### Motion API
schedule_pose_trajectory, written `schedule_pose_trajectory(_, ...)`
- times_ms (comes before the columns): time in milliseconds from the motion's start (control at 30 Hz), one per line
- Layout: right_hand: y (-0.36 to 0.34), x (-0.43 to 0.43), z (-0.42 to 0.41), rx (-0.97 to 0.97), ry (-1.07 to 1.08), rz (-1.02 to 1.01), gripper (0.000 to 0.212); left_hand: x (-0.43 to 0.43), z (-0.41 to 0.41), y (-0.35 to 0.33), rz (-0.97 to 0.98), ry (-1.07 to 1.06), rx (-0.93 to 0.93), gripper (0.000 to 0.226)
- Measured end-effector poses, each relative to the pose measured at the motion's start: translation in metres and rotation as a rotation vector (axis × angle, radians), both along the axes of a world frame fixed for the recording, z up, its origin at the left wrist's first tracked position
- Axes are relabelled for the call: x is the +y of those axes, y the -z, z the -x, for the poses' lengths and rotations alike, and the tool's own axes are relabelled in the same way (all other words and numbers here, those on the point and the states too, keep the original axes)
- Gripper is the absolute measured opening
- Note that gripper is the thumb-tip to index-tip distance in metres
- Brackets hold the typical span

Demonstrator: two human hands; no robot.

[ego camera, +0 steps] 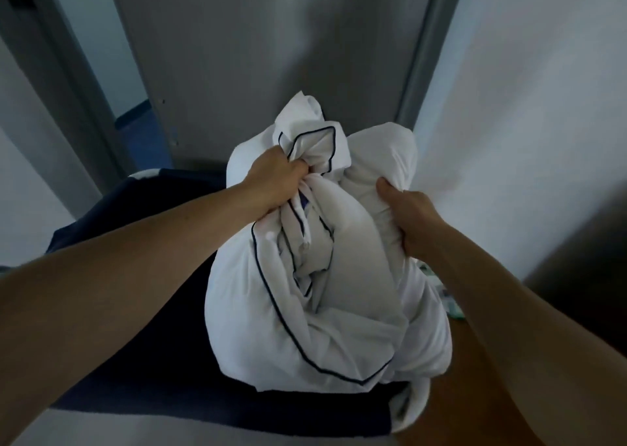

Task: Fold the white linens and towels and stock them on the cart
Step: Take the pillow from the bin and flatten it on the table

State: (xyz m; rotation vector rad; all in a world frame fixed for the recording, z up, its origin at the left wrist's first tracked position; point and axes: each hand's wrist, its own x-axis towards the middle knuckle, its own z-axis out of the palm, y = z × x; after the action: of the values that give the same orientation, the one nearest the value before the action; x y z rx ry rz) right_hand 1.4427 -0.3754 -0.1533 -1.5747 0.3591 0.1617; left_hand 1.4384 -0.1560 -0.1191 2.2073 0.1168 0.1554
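Observation:
A big crumpled bundle of white linen (325, 296) with thin dark piping fills the middle of the head view. My left hand (276, 182) grips a bunched fold at the bundle's upper left. My right hand (409, 216) grips the cloth on its upper right side, thumb on top. The bundle hangs or rests over a dark navy fabric surface (142, 354); I cannot tell whether it touches it. No cart part is plainly visible.
A grey door (271, 55) stands straight ahead in a grey frame (431, 55). A white wall (543, 106) runs along the right. An opening with blue floor (142, 130) lies to the left. A wooden surface (458, 388) and small greenish items (453, 306) show below right.

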Motion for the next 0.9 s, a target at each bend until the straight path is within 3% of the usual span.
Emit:
schedule_pose_trajectory(233,-0.069,-0.154,0.03,-0.117,0.121,-0.015,0.052,-0.15,0.004,-0.073,-0.08,0.07,-0.181,0.025)
schedule_pose_trajectory(433,-0.091,-0.314,0.032,-0.167,0.2,-0.006,0.046,-0.308,-0.01,-0.1,-0.035,0.172,-0.16,0.03)
schedule_pose_trajectory(533,-0.093,-0.374,0.029,-0.177,0.229,0.035,0.046,-0.368,-0.019,-0.087,0.034,0.188,-0.075,0.029)
schedule_pose_trajectory(667,-0.074,-0.422,0.021,-0.099,0.187,0.105,0.062,-0.412,-0.022,-0.042,0.091,0.155,0.031,0.024)
schedule_pose_trajectory(900,0.017,-0.483,0.007,0.06,0.188,0.164,0.069,-0.414,-0.022,0.026,0.153,0.109,0.2,0.018)
